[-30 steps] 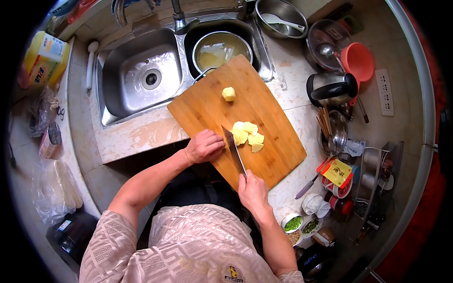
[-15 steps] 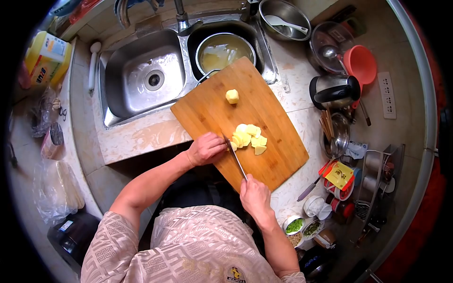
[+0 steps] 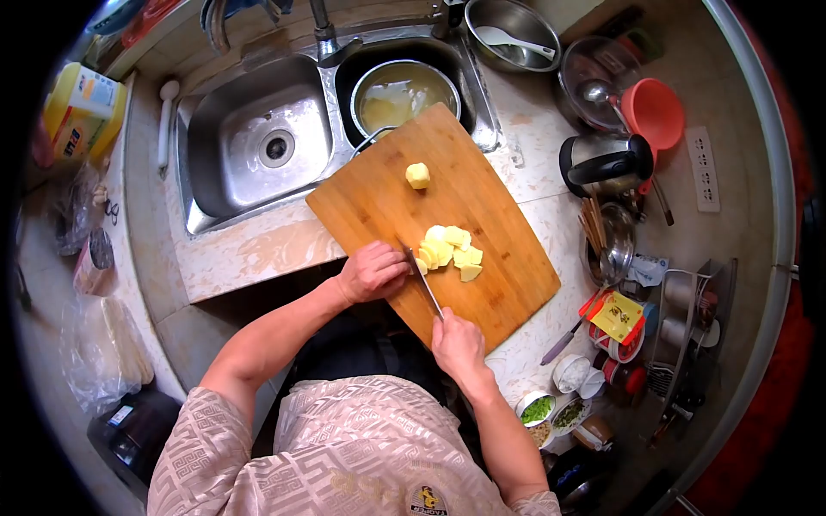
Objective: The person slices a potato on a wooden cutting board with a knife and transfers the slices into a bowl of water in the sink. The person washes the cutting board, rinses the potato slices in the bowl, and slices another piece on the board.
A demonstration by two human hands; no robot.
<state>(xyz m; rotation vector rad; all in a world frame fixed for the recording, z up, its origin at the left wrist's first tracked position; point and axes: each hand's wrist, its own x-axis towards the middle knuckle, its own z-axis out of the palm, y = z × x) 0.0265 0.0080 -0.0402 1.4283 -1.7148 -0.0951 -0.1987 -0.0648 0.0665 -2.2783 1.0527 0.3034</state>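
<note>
A wooden cutting board lies at an angle over the counter and the sink's edge. My right hand is closed round the handle of a kitchen knife, its blade pointing up and left across the board. Against the blade's left side, my left hand rests with curled fingers; what lies under them is hidden. Just right of the blade is a loose pile of pale yellow slices that look like potato. Farther up the board sits a small peeled potato, apart from both hands.
Behind the board is a double sink, with a metal pot of cloudy water in its right basin. An electric kettle, a red ladle-like scoop and a metal bowl stand along the right. Small bowls, one with chopped greens, sit lower right.
The view has shifted slightly, moving everything a little left. Both hands keep their hold, and the knife stays beside the slices with little visible movement.
</note>
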